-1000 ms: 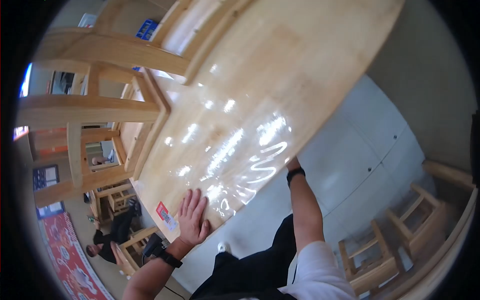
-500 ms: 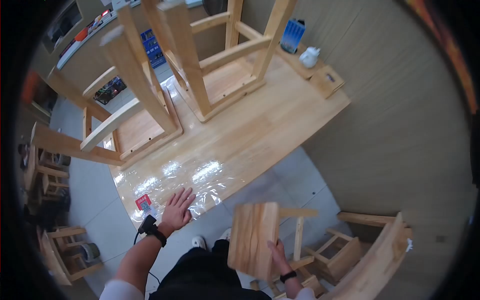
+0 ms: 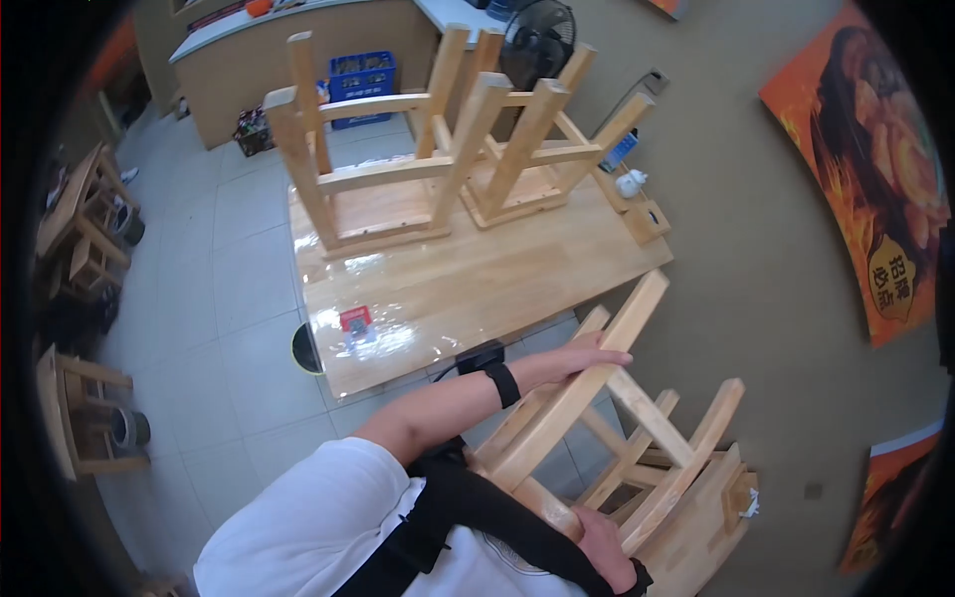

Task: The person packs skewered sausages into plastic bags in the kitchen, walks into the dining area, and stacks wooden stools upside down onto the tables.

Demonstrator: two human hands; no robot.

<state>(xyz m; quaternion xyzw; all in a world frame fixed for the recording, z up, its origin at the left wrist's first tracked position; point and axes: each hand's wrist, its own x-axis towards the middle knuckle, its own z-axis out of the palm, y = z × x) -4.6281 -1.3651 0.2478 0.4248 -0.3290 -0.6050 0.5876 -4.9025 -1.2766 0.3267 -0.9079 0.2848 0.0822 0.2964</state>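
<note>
A wooden stool is held tilted in front of my body, its legs pointing up and to the right. My left hand is closed around one of its legs, near a crossbar. Lower down, my right hand grips the stool close to my chest, with part of the fingers hidden. Beyond it stands a wooden table with a clear film on top. Two more stools rest upside down there: the left stool and the right stool.
A teapot and a small wooden box sit at the table's wall end. A red sticker marks its near left part. Another wooden table lies at lower right. A blue crate and fan are behind.
My left hand has left the tabletop and taken hold of a stool leg. The stool has been turned from seat facing me to legs up. My view has shifted too.
</note>
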